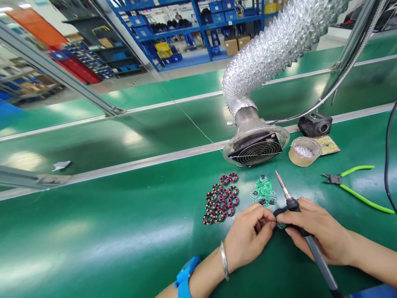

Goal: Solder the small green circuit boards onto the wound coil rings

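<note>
My right hand (322, 234) is wrapped round a soldering iron (321, 258), whose bare metal tip points up and away from me. Its thumb and fingers also steady a small green circuit board (281, 226) with a black ring (279, 212) at it. From the other side my left hand (248, 234) pinches at the edge of this piece, thumb against forefinger; the fingers partly hide it. Just beyond lies a pile of green circuit boards (265, 190). Left of that pile, several ring-shaped coils (221, 204) with dark rims and red or copper windings lie in rows.
A fume extractor fan (259, 151) on a silver duct (263, 62) hangs over the bench's far side. Right of it are a tub of silvery bits (305, 152), a yellow sponge tray (329, 145) and a black iron stand (315, 125). Green-handled cutters (356, 184) lie at right.
</note>
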A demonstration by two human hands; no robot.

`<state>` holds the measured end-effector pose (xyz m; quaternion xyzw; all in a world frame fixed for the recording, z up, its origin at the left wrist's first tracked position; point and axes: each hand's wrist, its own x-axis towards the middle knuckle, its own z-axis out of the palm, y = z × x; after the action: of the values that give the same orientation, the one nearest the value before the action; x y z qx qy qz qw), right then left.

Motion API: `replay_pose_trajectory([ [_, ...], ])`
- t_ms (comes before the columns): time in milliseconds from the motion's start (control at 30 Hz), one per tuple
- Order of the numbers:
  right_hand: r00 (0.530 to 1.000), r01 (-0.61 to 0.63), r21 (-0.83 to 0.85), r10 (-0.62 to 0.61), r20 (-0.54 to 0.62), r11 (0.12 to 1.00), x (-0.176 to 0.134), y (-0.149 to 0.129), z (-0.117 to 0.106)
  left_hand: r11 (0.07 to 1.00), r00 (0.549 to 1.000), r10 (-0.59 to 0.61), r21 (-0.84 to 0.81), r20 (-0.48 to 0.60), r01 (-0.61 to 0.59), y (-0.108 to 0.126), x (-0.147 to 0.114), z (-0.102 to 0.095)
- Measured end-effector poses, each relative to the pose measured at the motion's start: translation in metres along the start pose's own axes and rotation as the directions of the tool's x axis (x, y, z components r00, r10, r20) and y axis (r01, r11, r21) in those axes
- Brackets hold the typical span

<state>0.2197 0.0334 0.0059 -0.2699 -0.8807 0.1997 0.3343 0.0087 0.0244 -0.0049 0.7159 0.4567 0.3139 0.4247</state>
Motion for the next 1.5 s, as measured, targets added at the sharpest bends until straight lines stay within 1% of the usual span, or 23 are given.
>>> replay_pose_trajectory([
  [100, 0.998, -0.048, 0.017, 0.048, -0.028, 0.999, -0.003, -0.005, 0.003, 0.995, 0.996, 0.089, 0.045, -0.013, -0.089, -0.003, -0.001, -0.002],
  [167, 0.997, -0.057, 0.014, 0.057, -0.047, 0.998, -0.004, -0.008, 0.005, 0.981, 0.985, 0.172, 0.086, -0.005, -0.171, -0.005, -0.003, -0.003],
  [300, 0.990, -0.066, 0.028, 0.069, -0.120, 0.997, -0.009, -0.012, 0.005, 0.917, 0.942, 0.335, 0.218, 0.029, -0.333, -0.009, -0.005, -0.004],
  [400, 0.978, -0.081, 0.053, 0.090, -0.189, 0.995, -0.013, -0.014, -0.001, 0.859, 0.914, 0.404, 0.326, 0.039, -0.394, -0.011, -0.007, -0.004],
  [533, 0.968, -0.108, -0.032, 0.098, -0.230, 0.994, -0.016, -0.021, -0.016, 0.814, 0.899, 0.436, 0.413, 0.029, -0.408, -0.011, -0.008, -0.004],
  [600, 0.973, -0.122, -0.069, 0.106, -0.205, 0.990, -0.015, -0.028, -0.024, 0.805, 0.896, 0.443, 0.429, 0.023, -0.409, -0.011, -0.009, -0.003],
  [700, 0.972, -0.172, -0.076, 0.156, -0.177, 0.982, -0.013, -0.039, -0.031, 0.800, 0.891, 0.454, 0.433, 0.013, -0.415, -0.011, -0.009, -0.003],
  [800, 0.963, -0.191, -0.043, 0.179, -0.201, 0.981, -0.012, -0.045, -0.029, 0.805, 0.890, 0.455, 0.424, 0.009, -0.416, -0.011, -0.009, -0.002],
  [900, 0.966, -0.179, -0.009, 0.174, -0.191, 0.984, -0.013, -0.045, -0.023, 0.803, 0.889, 0.458, 0.426, 0.008, -0.418, -0.012, -0.009, -0.002],
  [1000, 0.968, -0.179, -0.013, 0.174, -0.181, 0.984, -0.014, -0.043, -0.019, 0.796, 0.882, 0.471, 0.428, 0.007, -0.428, -0.011, -0.008, -0.002],
  [1133, 0.957, -0.202, -0.011, 0.195, -0.215, 0.979, -0.013, -0.044, -0.017, 0.790, 0.882, 0.471, 0.448, -0.007, -0.418, -0.010, -0.009, -0.001],
  [1500, 0.962, -0.182, -0.002, 0.177, -0.209, 0.983, -0.012, -0.044, -0.019, 0.776, 0.880, 0.474, 0.471, 0.002, -0.419, -0.010, -0.009, 0.000],
])
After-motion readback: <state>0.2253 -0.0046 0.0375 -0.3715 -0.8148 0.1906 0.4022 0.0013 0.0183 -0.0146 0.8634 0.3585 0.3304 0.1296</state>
